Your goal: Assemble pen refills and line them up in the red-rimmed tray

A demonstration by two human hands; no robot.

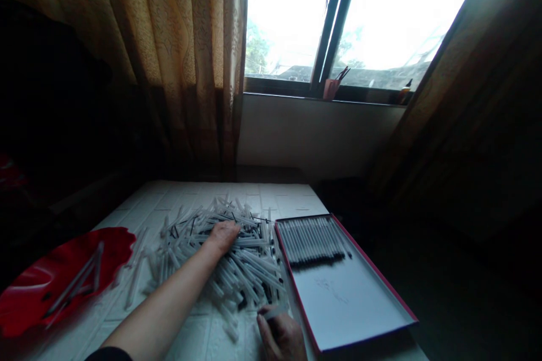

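A loose heap of clear plastic tubes [249, 262], some with black ends like pen barrels, covers the middle of the table. My left hand [224, 236] reaches onto the top of this heap; its fingers are mostly hidden, so their grip cannot be made out. Close to the front of the heap, my right hand [283, 337] is closed, with what looks like one blurred clear tube between thumb and fingers. To its right lies a shallow box [330, 310] with a white inside and red edges. A row of tubes [311, 240] lies side by side in its far half, black ends towards me.
A red scalloped dish [25, 276] with a few tubes in it stands at the left. The table [292, 194] has a white brick-patterned cover. Behind it are a curtain [182, 56], a window, and a pink cup [331, 89] on the sill.
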